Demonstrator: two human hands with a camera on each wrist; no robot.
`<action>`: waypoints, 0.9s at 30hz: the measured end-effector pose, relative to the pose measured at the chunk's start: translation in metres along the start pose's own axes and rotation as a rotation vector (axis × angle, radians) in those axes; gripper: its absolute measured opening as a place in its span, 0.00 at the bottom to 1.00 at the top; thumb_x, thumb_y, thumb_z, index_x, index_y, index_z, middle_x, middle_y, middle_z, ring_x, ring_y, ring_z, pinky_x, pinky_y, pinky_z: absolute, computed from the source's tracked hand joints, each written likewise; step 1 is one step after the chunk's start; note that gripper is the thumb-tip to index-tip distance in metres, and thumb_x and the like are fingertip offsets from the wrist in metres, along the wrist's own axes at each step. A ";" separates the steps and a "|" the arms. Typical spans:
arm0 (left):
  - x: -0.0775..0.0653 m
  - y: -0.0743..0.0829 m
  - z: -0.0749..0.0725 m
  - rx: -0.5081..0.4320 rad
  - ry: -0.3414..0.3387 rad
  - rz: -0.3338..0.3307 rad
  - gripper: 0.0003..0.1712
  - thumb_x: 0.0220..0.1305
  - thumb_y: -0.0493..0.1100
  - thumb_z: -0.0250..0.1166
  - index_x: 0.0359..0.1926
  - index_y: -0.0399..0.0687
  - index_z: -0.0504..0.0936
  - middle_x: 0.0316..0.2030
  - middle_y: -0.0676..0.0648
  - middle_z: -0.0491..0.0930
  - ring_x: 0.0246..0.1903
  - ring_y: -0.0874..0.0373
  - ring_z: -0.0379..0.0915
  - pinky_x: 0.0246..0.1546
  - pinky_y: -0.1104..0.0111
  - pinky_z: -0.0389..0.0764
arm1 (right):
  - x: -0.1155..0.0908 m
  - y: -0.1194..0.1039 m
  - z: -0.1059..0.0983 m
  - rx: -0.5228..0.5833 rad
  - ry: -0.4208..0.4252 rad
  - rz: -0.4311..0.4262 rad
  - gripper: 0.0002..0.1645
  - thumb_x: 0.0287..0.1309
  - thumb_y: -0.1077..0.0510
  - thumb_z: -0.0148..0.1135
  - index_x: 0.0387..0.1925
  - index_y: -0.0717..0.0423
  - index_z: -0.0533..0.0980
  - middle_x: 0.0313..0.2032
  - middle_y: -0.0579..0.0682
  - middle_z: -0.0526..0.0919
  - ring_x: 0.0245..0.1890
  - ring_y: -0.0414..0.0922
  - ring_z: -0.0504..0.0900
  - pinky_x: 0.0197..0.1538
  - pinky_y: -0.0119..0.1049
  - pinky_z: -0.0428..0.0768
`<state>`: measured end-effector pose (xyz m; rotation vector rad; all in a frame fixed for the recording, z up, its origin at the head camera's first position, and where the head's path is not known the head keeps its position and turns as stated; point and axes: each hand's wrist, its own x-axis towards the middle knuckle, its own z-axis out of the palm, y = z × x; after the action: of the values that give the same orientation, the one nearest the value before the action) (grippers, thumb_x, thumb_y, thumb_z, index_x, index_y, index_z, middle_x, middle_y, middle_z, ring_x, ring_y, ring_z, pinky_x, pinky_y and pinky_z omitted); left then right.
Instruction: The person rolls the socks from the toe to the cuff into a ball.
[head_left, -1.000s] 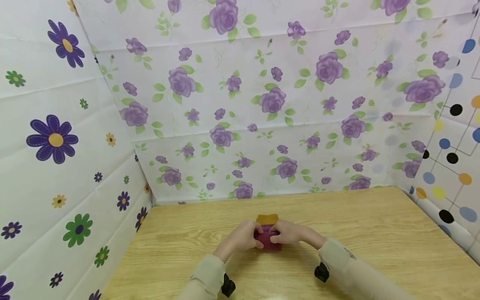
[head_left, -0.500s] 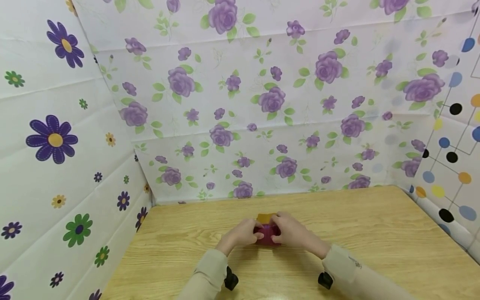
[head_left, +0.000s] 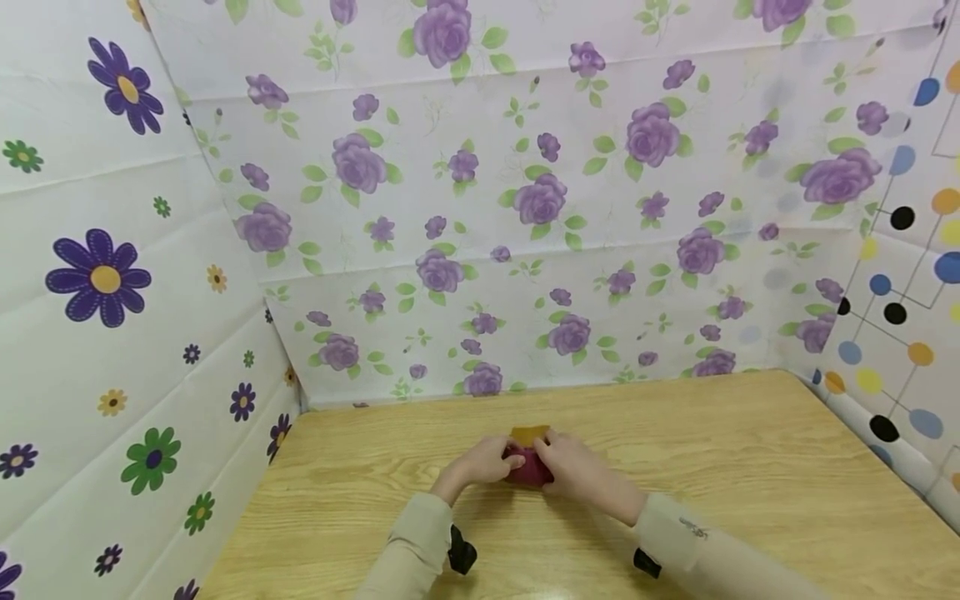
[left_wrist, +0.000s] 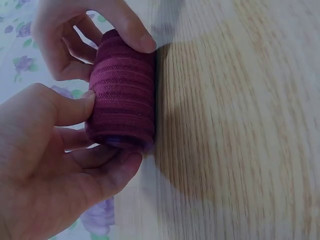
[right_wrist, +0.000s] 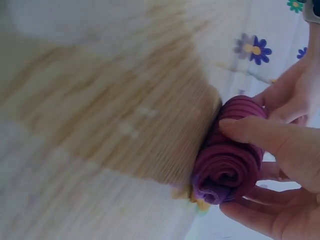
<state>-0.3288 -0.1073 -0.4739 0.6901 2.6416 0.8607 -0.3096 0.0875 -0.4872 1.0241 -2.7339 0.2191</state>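
Observation:
A ribbed maroon knit piece, which looks like a sock [head_left: 527, 471], lies rolled into a thick cylinder on the table. Its flat mustard-orange end [head_left: 529, 435] sticks out on the far side. At the roll's left end my left hand [head_left: 483, 460] holds on, its thumb on the side and its fingers curled beneath in the left wrist view. My right hand [head_left: 592, 479] grips the right end. From the right wrist view, the thumb lies across the roll [right_wrist: 227, 160] and the other fingers bend round its far side; the spiral of layers shows at that end.
The wood-grain table [head_left: 360, 517] spreads around both hands. Behind it hangs a white cloth wall [head_left: 480, 208] with purple roses, with flower-print cloth at the left and dotted cloth at the right. Black straps with small devices [head_left: 461, 550] sit at the wrists.
The roll has drawn slightly away from me, and less of the orange end shows. The right hand shifted forward along it, then round its right end. The left hand has barely moved.

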 end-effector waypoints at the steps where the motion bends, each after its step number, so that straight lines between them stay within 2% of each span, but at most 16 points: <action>1: 0.000 -0.002 0.000 -0.023 0.003 -0.005 0.17 0.70 0.43 0.57 0.54 0.37 0.77 0.46 0.39 0.81 0.41 0.55 0.76 0.40 0.64 0.77 | 0.000 0.001 0.002 -0.006 0.000 -0.002 0.32 0.41 0.51 0.79 0.46 0.58 0.74 0.40 0.55 0.79 0.37 0.50 0.81 0.39 0.42 0.82; 4: -0.001 -0.005 0.001 -0.114 0.013 -0.033 0.18 0.69 0.46 0.59 0.52 0.37 0.78 0.45 0.40 0.81 0.41 0.53 0.78 0.39 0.62 0.79 | 0.000 0.002 0.003 0.020 0.005 -0.012 0.30 0.42 0.53 0.78 0.45 0.58 0.74 0.38 0.54 0.80 0.35 0.47 0.80 0.37 0.39 0.81; 10: -0.005 -0.010 0.001 -0.250 0.077 -0.108 0.22 0.64 0.50 0.65 0.48 0.36 0.78 0.32 0.44 0.82 0.31 0.52 0.79 0.33 0.59 0.81 | 0.001 0.008 0.003 0.051 0.006 -0.029 0.23 0.42 0.53 0.75 0.40 0.55 0.75 0.34 0.49 0.80 0.31 0.41 0.77 0.31 0.33 0.76; 13: -0.007 -0.009 0.001 -0.248 0.113 -0.127 0.22 0.63 0.51 0.66 0.45 0.34 0.79 0.29 0.46 0.81 0.27 0.56 0.78 0.30 0.63 0.79 | 0.001 0.009 0.002 0.052 0.000 -0.043 0.20 0.42 0.53 0.74 0.38 0.55 0.76 0.33 0.49 0.80 0.29 0.41 0.76 0.30 0.32 0.74; 16: -0.009 -0.005 0.002 -0.240 0.133 -0.149 0.21 0.62 0.52 0.67 0.34 0.34 0.83 0.25 0.41 0.82 0.21 0.61 0.72 0.22 0.70 0.72 | 0.003 0.009 0.001 0.069 -0.027 -0.047 0.17 0.44 0.54 0.72 0.36 0.55 0.77 0.31 0.48 0.79 0.28 0.39 0.74 0.28 0.30 0.71; 19: -0.011 -0.002 0.003 -0.233 0.143 -0.157 0.20 0.63 0.52 0.66 0.27 0.37 0.85 0.22 0.39 0.82 0.18 0.61 0.67 0.18 0.73 0.65 | 0.005 0.010 0.000 0.113 -0.071 -0.046 0.14 0.45 0.55 0.71 0.33 0.55 0.78 0.29 0.46 0.79 0.26 0.37 0.71 0.26 0.28 0.68; 23: -0.012 0.000 0.003 -0.233 0.139 -0.128 0.17 0.65 0.49 0.64 0.33 0.38 0.87 0.23 0.44 0.82 0.21 0.58 0.69 0.21 0.73 0.67 | 0.008 0.012 -0.002 0.186 -0.144 -0.050 0.09 0.48 0.54 0.69 0.29 0.53 0.77 0.25 0.41 0.76 0.22 0.34 0.67 0.24 0.27 0.66; 27: -0.013 0.001 0.004 -0.187 0.137 -0.099 0.18 0.69 0.48 0.59 0.36 0.37 0.86 0.26 0.46 0.83 0.23 0.60 0.69 0.23 0.73 0.68 | 0.012 0.015 -0.006 0.248 -0.220 -0.043 0.08 0.51 0.54 0.66 0.26 0.52 0.75 0.21 0.39 0.73 0.19 0.33 0.64 0.23 0.27 0.63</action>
<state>-0.3158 -0.1110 -0.4749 0.4653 2.6416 1.1444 -0.3270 0.0924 -0.4798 1.2372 -2.9311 0.4754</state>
